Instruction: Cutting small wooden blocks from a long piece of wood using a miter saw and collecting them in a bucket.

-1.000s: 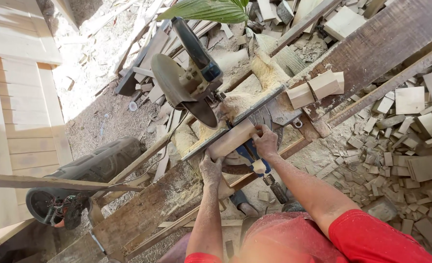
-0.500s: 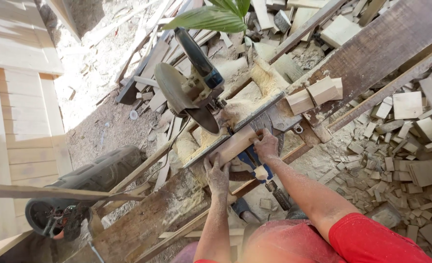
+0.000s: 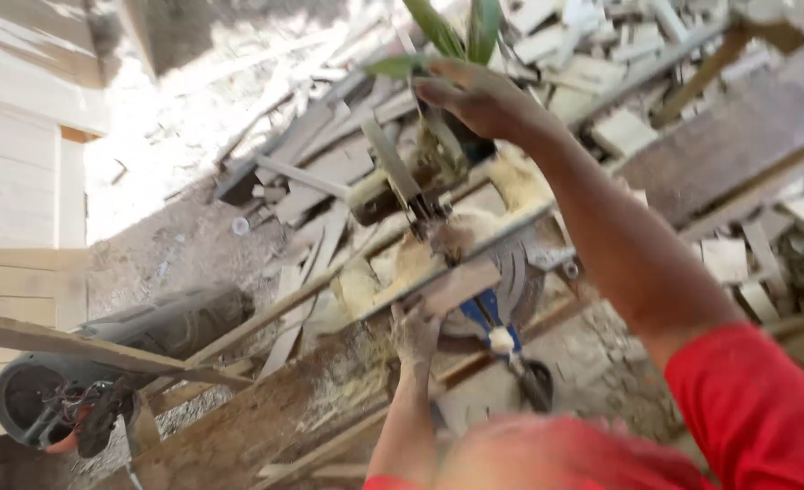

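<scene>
- Head view: your right hand (image 3: 479,95) is closed over the handle of the mitre saw (image 3: 420,177) at upper centre of the frame, with the saw head still raised above the workpiece.
- Your left hand (image 3: 416,331) presses flat, fingers curled, on the wooden strip (image 3: 461,283) on the bench (image 3: 266,422) at centre.
- By the look of it the strip is positioned, the cut not yet made.
- The strip's long axis runs diagonally, lower left to upper right.

Pale wooden block (image 3: 456,286), flat on miter saw (image 3: 502,272) table, tilted diagonally; blade lowered, blurred
</scene>
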